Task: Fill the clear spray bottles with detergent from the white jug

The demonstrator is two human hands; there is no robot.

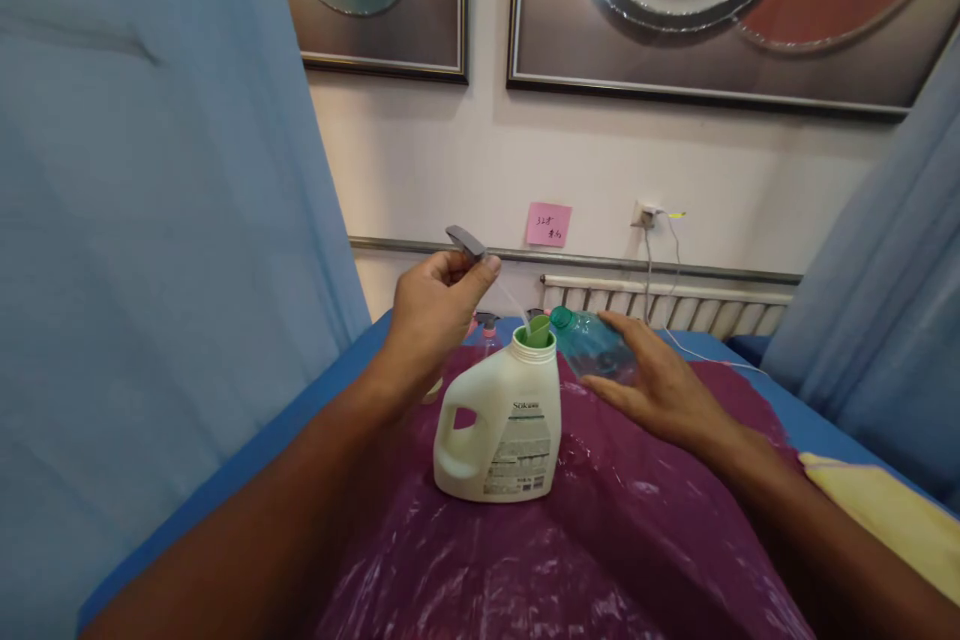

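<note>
A white detergent jug (499,430) stands upright on the purple plastic sheet, its handle to the left. Green plastic (536,332) shows in its open mouth. My left hand (439,300) pinches a grey pump head (466,242) above the jug. The pump's thin clear tube (514,302) slants down to the jug's mouth. Just right of the jug, my right hand (652,375) grips a clear teal bottle (596,345), tilted with its green neck towards the jug's mouth. Some liquid seems to lie inside the bottle, though the content is not sharp.
Behind the jug stands a small bottle with a pink collar (489,328). The purple sheet (622,540) covers a blue table. A yellow cloth (885,515) lies at the right. Blue curtains (165,220) hang on both sides; a radiator (675,298) and cable are at the wall.
</note>
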